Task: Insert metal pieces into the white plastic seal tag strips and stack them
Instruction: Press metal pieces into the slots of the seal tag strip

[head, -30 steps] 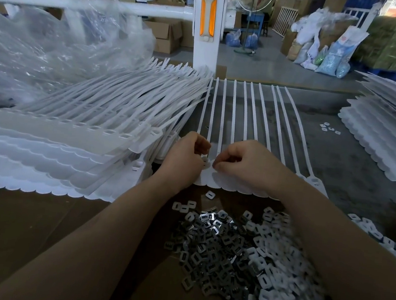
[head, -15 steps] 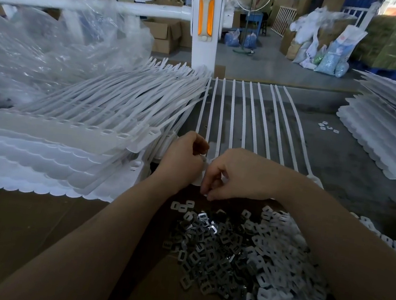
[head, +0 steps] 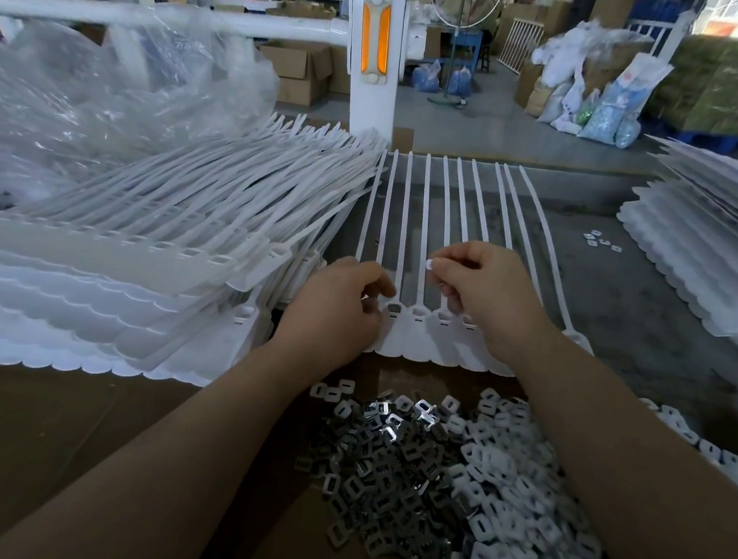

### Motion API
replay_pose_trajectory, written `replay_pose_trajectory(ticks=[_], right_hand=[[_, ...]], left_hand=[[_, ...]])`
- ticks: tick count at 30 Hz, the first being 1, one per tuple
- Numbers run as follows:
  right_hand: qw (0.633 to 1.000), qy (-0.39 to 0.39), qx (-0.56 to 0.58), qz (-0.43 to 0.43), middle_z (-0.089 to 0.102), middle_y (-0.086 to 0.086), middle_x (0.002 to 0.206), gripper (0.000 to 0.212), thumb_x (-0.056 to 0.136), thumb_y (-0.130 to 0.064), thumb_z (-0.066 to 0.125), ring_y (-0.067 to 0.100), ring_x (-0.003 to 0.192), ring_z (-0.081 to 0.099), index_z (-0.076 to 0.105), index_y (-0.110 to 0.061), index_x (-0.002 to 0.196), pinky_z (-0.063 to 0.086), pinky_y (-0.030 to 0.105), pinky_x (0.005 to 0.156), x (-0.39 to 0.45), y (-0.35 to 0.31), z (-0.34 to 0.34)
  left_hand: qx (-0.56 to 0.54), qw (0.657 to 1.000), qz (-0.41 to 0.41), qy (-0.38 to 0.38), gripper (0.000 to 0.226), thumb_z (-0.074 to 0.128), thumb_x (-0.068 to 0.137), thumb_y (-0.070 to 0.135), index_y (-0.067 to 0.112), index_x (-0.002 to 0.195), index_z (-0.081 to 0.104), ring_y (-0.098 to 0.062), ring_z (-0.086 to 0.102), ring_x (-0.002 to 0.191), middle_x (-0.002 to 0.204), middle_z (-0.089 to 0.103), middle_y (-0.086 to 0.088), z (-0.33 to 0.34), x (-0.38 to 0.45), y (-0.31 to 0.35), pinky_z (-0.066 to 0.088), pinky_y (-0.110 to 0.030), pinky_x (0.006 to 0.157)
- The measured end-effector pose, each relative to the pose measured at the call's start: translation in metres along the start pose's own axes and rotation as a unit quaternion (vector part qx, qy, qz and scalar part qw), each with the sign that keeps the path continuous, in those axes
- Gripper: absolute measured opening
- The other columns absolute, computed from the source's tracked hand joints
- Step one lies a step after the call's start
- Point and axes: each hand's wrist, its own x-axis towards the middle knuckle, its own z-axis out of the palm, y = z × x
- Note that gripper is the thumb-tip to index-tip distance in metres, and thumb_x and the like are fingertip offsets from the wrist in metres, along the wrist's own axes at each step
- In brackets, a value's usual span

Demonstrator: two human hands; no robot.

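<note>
Working hands: both hands hovered over the near end of one white seal tag strip sheet (head: 424, 257) lying flat on the grey table (head: 654, 318).
Right hand: the right hand (head: 488, 301) was raised just above the strip heads, its thumb and forefinger curled together and pinching a small white piece (head: 430, 264); the other fingers were curled under.
Left hand: the left hand (head: 337, 308) rested on the left near corner of the sheet, fingers curled, the tips touching the leftmost heads; whether it held anything could not be told.
Strip heads: the row of sockets (head: 418, 315) sat between the two hands, the one nearest the left fingertips looking darker than the rest.
Loose pieces: a heap of metal pieces (head: 384, 458) lay near, on brown cardboard (head: 66, 452), between the forearms, merging on its right into a heap of white plastic pieces (head: 513, 531).
Finished stack: a tall stack of strip sheets (head: 142, 255) stood on the left, just beside the working sheet.
Other stack: another stack of sheets (head: 716, 252) lay at the far right, well apart.
Far left: crumpled clear plastic film (head: 80, 103) lay behind the left stack.
Far centre: a white post with orange reflectors (head: 373, 47) stood beyond the strip tips.
</note>
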Motion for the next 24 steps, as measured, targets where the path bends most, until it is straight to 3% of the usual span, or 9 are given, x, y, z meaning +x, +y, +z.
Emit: replay_pose_trajectory(ticks=[4, 9, 15, 24], right_hand=[[0.999, 0.002, -0.037, -0.029, 0.066, -0.009, 0.081, 0.012, 0.091, -0.02, 0.067, 0.002, 0.068, 0.056, 0.069, -0.03, 0.084, 0.042, 0.017, 0.059, 0.0, 0.0, 0.003], [0.998, -0.003, -0.052, -0.039, 0.066, -0.011, 0.081, 0.016, 0.09, -0.019, 0.068, 0.0, 0.073, 0.058, 0.068, -0.032, 0.082, 0.04, 0.004, 0.047, -0.003, 0.001, 0.004], [0.996, -0.017, -0.074, -0.049, 0.07, -0.007, 0.083, 0.017, 0.089, -0.019, 0.07, 0.004, 0.076, 0.064, 0.066, -0.034, 0.081, 0.047, 0.014, 0.06, -0.003, 0.002, 0.007], [0.995, -0.015, -0.085, -0.055, 0.068, -0.008, 0.085, 0.013, 0.089, -0.019, 0.07, 0.004, 0.08, 0.064, 0.067, -0.03, 0.084, 0.046, 0.014, 0.063, -0.002, 0.004, 0.009]], left_hand=[[0.034, 0.999, 0.023, 0.0, 0.023, 0.058, 0.09, 0.009, 0.024, 0.099, 0.073, -0.003, 0.048, 0.072, 0.095, 0.051, 0.009, -0.001, -0.002, 0.004, 0.036, -0.014, 0.062], [0.099, 0.993, 0.055, -0.013, 0.028, 0.056, 0.093, 0.011, 0.027, 0.107, 0.075, -0.009, 0.052, 0.077, 0.103, 0.061, 0.004, -0.006, -0.003, 0.011, 0.045, -0.024, 0.068], [0.196, 0.975, 0.095, -0.046, 0.034, 0.048, 0.099, 0.02, 0.033, 0.125, 0.065, -0.016, 0.061, 0.102, 0.121, 0.06, 0.006, -0.013, -0.002, 0.018, 0.051, -0.029, 0.08], [0.149, 0.986, 0.075, -0.023, 0.029, 0.054, 0.096, 0.017, 0.031, 0.113, 0.073, -0.012, 0.06, 0.09, 0.108, 0.063, 0.006, -0.011, -0.002, 0.012, 0.044, -0.023, 0.072]])
